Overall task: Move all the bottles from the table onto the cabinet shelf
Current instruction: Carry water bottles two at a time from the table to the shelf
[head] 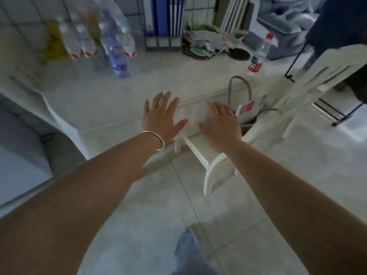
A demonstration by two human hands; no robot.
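Clear bottles [95,38] stand blurry on the table [158,76]; both hands, left [161,114] and right [222,122], are spread flat, holding nothing.

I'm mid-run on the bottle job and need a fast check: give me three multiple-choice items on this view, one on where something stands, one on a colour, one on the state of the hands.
1. Where does the lone bottle with the red cap stand?
A. on the floor
B. on the table's far right part, apart from the blurred bottle cluster at far left
C. in the left hand

2. What colour are the binders upright at the back of the table?
A. blue
B. orange
C. black

3. How are the left hand and right hand?
A. both gripping bottles
B. one gripping a bag
C. both open, fingers spread, holding nothing

Answers: B, it stands alone at the right near the chair; A, their spines show blue; C, both palms face down with straight fingers.
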